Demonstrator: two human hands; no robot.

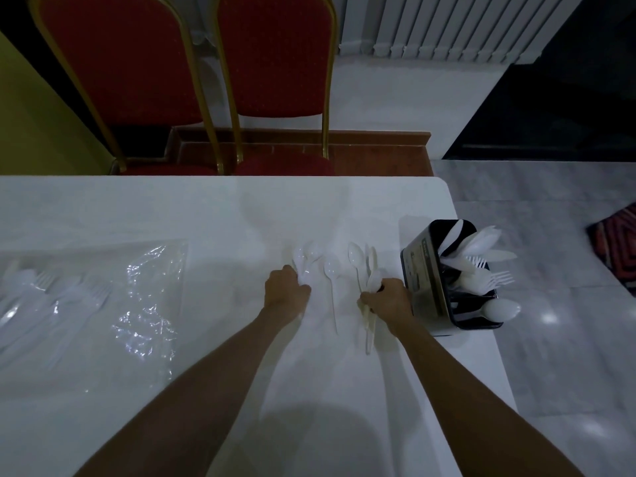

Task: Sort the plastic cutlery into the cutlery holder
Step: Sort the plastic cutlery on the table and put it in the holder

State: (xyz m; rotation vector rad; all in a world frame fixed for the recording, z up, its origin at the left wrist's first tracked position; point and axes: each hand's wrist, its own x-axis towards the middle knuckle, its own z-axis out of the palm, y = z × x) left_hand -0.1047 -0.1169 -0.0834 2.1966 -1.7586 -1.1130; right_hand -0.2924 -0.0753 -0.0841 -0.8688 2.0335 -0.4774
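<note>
The boxy black cutlery holder (444, 273) is standing at the glossy white table's (206, 208) right edge. Beside it, the right hand (387, 299) is clutching a slim plastic spoon bundle (369, 325), and the left hand (287, 287) is gripping a spoon cluster (304, 258).

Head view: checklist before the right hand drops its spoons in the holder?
1. Right hand grips spoon bundle: ok.
2. Cutlery holder upright, beside right hand: ok.
3. Free spoon compartment in holder: cannot tell.
4. Left hand grips spoon cluster: ok.
5. Loose spoon between hands, unsorted: not ok.
6. Bag at left, forks inside unsorted: not ok.
</note>
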